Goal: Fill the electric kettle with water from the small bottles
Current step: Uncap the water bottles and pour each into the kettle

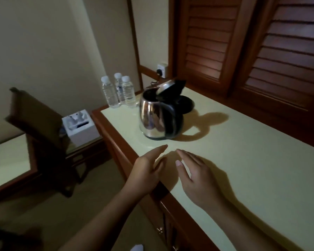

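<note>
Both hands are held empty above the near part of the pale-topped bench (243,151). The left hand (149,171) is seen edge-on over the bench's wooden front edge, its fingers (159,149) stretched out and loosely together, gripping nothing. The right hand (194,176) is held palm down just beside it, its fingers (184,155) spread open and likewise empty; the fingertips of the two hands are near each other but apart. Just beyond the fingertips the electric kettle (156,115) is set upright on the bench, with its lid (170,88) tilted open and its black handle turned towards the right hand. A round black base (186,104) is seen directly behind the kettle. Farther beyond the left fingers, at the far corner of the bench, three small bottles (119,90) are stood close together, capped and clear. A wall socket (161,70) is mounted behind them. To the left of the left fingers, off the bench, a dark chair (36,120) and a white box (81,126) are visible.
</note>
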Tool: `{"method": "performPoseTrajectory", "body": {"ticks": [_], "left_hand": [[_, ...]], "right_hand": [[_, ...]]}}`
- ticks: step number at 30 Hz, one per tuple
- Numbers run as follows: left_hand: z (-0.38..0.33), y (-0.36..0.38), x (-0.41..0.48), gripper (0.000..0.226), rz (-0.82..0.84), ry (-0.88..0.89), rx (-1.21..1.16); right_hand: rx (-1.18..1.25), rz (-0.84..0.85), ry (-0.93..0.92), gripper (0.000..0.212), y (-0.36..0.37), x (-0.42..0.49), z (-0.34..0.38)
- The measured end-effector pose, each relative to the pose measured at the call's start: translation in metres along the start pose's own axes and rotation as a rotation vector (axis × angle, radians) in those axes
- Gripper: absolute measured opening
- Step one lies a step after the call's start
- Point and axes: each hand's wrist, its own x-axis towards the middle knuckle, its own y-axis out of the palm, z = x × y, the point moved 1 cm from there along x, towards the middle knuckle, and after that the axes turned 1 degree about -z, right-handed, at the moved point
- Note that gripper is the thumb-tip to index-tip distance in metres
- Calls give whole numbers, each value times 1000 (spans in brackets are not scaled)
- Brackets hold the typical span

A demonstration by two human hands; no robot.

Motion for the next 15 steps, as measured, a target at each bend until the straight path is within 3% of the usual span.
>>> {"method": "performPoseTrajectory", "body": {"ticks": [7, 15], "left_hand": [[82, -83, 27, 42, -66, 5, -27], [170, -144, 94, 41, -122, 36, 1]], "right_hand": [[9, 17, -56, 45, 91, 63, 53], [-232, 70, 55, 55, 162, 140, 78]]}}
